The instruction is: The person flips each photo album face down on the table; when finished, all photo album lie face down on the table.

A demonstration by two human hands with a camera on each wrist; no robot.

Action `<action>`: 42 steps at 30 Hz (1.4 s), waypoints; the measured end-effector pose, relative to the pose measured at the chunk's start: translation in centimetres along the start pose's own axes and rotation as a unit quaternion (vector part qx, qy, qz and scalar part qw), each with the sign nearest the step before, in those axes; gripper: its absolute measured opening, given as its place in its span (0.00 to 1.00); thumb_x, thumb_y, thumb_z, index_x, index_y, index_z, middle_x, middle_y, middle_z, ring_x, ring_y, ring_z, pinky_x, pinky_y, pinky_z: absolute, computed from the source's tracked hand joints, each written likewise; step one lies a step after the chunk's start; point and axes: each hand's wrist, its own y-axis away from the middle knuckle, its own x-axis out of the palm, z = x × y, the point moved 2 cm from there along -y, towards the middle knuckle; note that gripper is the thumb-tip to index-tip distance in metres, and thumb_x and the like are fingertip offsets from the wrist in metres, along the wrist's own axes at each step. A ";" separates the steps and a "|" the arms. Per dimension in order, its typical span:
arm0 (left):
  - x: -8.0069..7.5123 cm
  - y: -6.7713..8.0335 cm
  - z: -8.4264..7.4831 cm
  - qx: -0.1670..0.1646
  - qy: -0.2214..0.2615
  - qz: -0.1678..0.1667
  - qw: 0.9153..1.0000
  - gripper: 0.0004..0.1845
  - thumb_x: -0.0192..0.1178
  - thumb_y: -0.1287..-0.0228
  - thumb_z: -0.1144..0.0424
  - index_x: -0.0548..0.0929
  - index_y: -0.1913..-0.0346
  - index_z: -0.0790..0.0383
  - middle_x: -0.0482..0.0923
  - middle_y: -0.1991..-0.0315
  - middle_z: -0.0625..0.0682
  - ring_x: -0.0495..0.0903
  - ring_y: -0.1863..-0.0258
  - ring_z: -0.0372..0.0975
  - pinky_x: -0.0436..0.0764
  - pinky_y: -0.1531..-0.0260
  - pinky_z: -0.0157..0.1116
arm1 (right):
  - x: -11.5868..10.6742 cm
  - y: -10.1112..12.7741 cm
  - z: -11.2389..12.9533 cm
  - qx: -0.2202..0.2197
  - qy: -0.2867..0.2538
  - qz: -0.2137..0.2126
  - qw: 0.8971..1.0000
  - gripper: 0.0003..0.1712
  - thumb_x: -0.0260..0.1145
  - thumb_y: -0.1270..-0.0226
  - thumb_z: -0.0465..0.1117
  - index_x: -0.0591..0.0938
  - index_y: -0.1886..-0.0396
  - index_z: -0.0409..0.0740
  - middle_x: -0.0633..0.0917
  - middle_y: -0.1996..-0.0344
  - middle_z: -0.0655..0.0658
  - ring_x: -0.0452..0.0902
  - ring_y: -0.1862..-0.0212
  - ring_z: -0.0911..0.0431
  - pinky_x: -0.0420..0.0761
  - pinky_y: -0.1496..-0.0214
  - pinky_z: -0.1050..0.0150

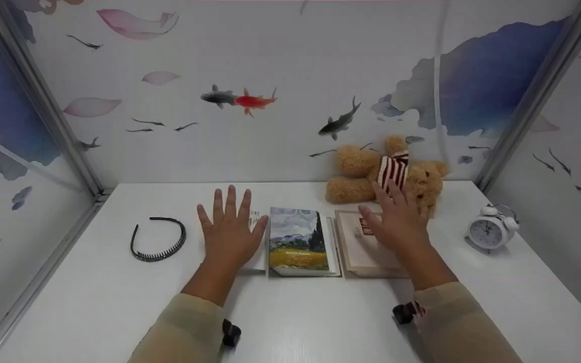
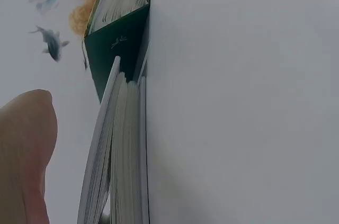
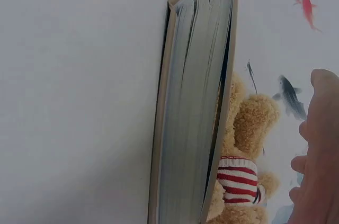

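Note:
Three books lie side by side on the white table [image 1: 290, 322]. My left hand [image 1: 230, 227] is spread flat, fingers straight, over the white book [image 1: 258, 241] on the left. In the left wrist view a gap shows between my palm [image 2: 24, 150] and that book's page edges [image 2: 122, 155]. The middle book [image 1: 298, 242] has a painted landscape cover and a green spine [image 2: 116, 44]. My right hand [image 1: 396, 222] is held with straight fingers over the beige book [image 1: 363, 249]. The right wrist view also shows a space between the hand [image 3: 318, 155] and the beige book [image 3: 190, 118]. Neither hand holds anything.
A tan teddy bear [image 1: 361, 171] in a red-and-white striped top lies against the back wall behind the beige book. A white alarm clock [image 1: 489, 232] stands at the right. A black toothed headband [image 1: 159, 239] lies at the left. Patterned walls close three sides.

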 end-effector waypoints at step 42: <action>3.1 6.0 -16.9 -0.011 0.522 0.250 0.815 0.43 0.42 0.21 0.28 0.56 0.13 0.45 0.57 0.13 0.53 0.55 0.13 0.54 0.56 0.17 0.64 | 0.4 2.4 -7.0 0.123 -0.341 0.184 0.914 0.53 0.43 0.22 0.79 0.64 0.16 0.45 0.68 0.19 0.34 0.62 0.17 0.37 0.69 0.19 0.39</action>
